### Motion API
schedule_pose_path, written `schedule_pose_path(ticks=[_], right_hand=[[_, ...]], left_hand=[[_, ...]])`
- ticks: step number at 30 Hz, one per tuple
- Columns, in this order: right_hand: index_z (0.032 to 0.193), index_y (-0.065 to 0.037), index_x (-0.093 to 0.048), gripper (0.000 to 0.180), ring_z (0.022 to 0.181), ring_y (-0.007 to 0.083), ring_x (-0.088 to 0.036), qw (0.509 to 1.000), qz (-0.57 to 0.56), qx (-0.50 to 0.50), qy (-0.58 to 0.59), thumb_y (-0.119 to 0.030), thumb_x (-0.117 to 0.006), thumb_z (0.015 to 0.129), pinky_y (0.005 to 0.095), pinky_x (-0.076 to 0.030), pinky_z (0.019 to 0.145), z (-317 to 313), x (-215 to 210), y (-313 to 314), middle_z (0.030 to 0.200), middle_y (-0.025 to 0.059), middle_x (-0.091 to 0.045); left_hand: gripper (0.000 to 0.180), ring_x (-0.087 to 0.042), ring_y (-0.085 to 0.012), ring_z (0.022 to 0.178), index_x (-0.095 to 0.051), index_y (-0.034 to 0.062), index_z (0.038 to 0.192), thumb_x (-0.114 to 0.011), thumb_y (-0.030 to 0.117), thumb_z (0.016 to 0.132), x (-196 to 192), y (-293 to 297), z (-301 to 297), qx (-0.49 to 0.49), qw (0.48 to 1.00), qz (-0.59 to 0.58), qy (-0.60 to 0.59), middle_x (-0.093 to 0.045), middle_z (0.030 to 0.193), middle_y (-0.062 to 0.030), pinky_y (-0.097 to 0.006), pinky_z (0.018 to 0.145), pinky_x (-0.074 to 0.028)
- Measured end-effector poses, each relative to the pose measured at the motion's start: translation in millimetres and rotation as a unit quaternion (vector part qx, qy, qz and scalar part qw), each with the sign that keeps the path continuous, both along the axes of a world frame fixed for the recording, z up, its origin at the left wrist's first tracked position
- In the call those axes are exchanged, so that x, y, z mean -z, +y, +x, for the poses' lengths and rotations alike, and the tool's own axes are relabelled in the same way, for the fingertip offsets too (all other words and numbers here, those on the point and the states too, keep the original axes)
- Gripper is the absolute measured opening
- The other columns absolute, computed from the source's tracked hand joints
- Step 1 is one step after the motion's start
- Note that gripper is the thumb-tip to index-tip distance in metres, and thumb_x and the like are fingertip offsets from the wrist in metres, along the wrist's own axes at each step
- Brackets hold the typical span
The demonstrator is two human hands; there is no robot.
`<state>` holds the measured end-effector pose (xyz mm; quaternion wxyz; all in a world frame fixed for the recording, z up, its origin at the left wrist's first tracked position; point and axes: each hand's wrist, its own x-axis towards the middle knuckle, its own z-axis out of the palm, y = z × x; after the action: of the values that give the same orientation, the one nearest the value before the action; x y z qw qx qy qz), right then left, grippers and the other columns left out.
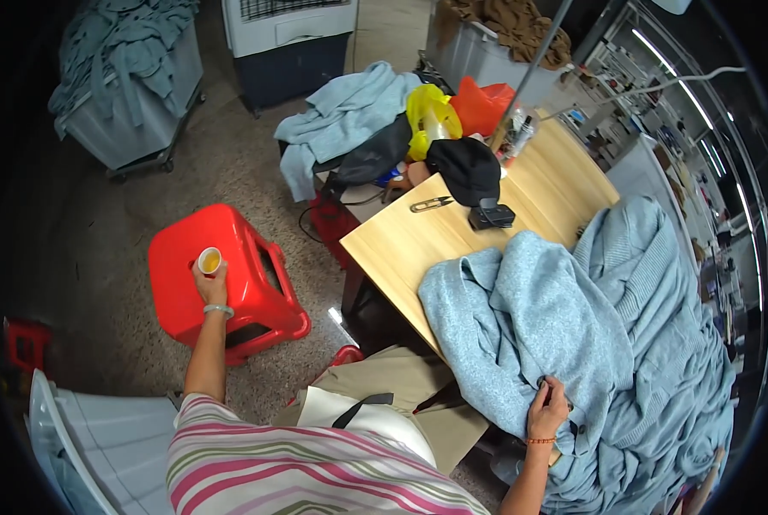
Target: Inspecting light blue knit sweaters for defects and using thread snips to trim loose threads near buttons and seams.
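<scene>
My left hand is closed round a small white cup with yellowish liquid in it. The cup is at the top of a red plastic stool; whether it rests there or is just above, I cannot tell. On the right, my right hand lies against a light blue knitted garment at the table's near edge. Its fingers are bent together, with a small dark thing showing at the tips that I cannot make out. A pair of thread snips lies on the wooden table.
More blue knitwear is heaped at right. A black cap, a small black box, a yellow bag and a red bag crowd the table's far side. Grey wheeled bins hold garments. An air cooler stands behind.
</scene>
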<state>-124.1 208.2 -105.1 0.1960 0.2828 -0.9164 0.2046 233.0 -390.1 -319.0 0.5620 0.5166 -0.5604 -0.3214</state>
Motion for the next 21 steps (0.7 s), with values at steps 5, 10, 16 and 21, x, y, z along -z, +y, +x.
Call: schedule_pose_path(ticks=[5,10,16,21], right_hand=[[0.096,-0.006,-0.064,0.011,0.065,0.0304,-0.062,1.0,0.007,0.003,0.026,-0.006,-0.06,0.087,0.0392,-0.046,0.062,2.1,-0.9,-3.8,0.082,0.0125,-0.068],[0.097,-0.007,-0.064,0.012,0.065,0.0299,-0.06,0.997,0.023,0.002,0.07,-0.005,-0.06,0.086,0.0388,-0.044,0.062,-1.5,4.8,-5.6,0.082,0.0106,-0.068],[0.097,-0.007,-0.064,0.014,0.064,0.0274,-0.059,0.993,0.017,0.0,0.116,-0.003,-0.061,0.084,0.0386,-0.043,0.061,0.3,10.9,-2.4,0.079,0.0082,-0.065],[0.097,-0.01,-0.066,0.017,0.062,0.0265,-0.057,0.992,-0.004,0.002,0.125,-0.004,-0.064,0.081,0.0375,-0.042,0.059,-0.9,14.8,-4.5,0.074,0.0073,-0.064]], left_hand=[[0.054,-0.061,-0.0208,0.098,-0.053,0.0004,0.116,-0.082,0.014,0.072,-34.4,10.5,-12.7,-0.009,0.997,-0.007,-0.075,-0.063,0.105,-0.0103,-0.033,0.088,-0.048],[0.055,-0.059,-0.0178,0.103,-0.049,0.0021,0.121,-0.079,0.008,0.076,-103.1,31.6,-48.3,0.189,0.981,-0.013,0.036,-0.06,0.112,-0.0085,-0.031,0.09,-0.049],[0.056,-0.058,-0.0166,0.108,-0.043,0.001,0.127,-0.071,-0.004,0.079,-220.3,91.4,-121.1,0.459,0.881,0.03,0.11,-0.057,0.117,-0.0078,-0.031,0.095,-0.049],[0.066,-0.055,-0.0141,0.112,-0.042,0.0,0.13,-0.073,-0.006,0.072,-299.9,150.8,-160.6,0.631,0.766,0.089,0.091,-0.055,0.12,-0.0065,-0.03,0.098,-0.044]])
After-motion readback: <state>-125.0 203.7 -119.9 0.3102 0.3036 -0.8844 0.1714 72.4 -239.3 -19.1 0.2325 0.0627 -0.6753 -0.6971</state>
